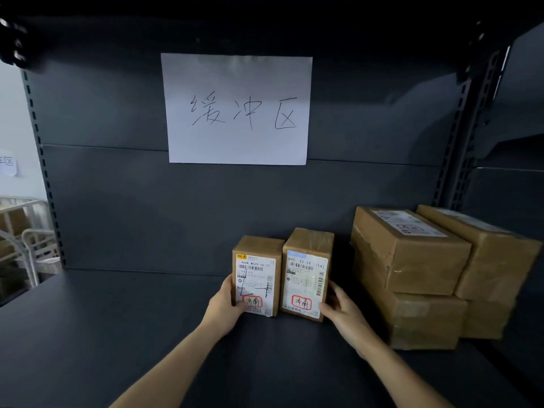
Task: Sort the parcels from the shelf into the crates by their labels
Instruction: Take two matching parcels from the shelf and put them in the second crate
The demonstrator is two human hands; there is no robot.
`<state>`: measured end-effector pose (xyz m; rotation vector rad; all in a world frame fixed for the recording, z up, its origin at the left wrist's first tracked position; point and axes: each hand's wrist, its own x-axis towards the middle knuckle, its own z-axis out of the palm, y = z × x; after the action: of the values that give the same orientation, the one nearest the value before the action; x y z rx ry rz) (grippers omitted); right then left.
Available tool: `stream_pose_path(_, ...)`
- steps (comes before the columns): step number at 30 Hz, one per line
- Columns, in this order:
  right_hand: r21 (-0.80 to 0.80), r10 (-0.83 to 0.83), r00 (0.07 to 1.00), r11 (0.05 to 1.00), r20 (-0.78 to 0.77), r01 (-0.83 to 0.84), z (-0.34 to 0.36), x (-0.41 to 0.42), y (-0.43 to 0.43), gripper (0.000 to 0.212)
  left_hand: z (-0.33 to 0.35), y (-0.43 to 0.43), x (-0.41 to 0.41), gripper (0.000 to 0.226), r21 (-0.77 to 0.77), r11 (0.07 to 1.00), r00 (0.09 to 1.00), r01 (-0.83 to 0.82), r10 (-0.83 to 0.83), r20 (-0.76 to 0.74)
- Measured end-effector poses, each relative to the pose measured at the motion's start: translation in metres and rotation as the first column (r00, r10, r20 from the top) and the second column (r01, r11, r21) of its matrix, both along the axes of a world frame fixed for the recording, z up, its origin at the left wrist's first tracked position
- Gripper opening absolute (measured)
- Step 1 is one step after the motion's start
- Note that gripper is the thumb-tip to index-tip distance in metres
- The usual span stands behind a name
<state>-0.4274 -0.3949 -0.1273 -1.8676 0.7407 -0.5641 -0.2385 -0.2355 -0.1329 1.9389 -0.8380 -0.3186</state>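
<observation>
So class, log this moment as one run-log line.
left hand: on left small parcel | right hand: on right small parcel | both on shelf

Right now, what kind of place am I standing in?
Probably a parcel sorting or storage room: dark metal shelving, taped cardboard parcels with shipping labels, and a handwritten paper sign on the shelf's back panel.

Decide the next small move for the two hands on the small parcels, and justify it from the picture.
Probably squeeze and lift both together: the left hand flanks the left small parcel, the right hand flanks the right small parcel, the parcels touch, and both labels bear the same red-circled mark.
</observation>
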Motion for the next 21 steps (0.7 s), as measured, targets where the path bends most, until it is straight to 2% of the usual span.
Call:
stream_pose_path(7,-0.096,-0.044,0.998,0.995,-0.046,0.039,0.001,0.015,-0.003,0.080,0.001,-0.015,0.001,0.063,-0.002,1.000,1.000,-0.008,0.008,-0.026)
stream_pose_path(13,-0.100,-0.046,0.999,0.994,-0.022,0.044,0.002,0.011,-0.008,0.076,0.000,-0.012,-0.003,0.055,-0.022,1.000,0.999,0.002,-0.003,-0.032)
stream_pose_path(21,-0.118,0.064,0.997,0.991,0.050,-0.057,0.011,-0.007,0.002,0.071,0.007,0.020,-0.018,0.055,-0.115,0.993,1.000,0.009,-0.011,-0.015)
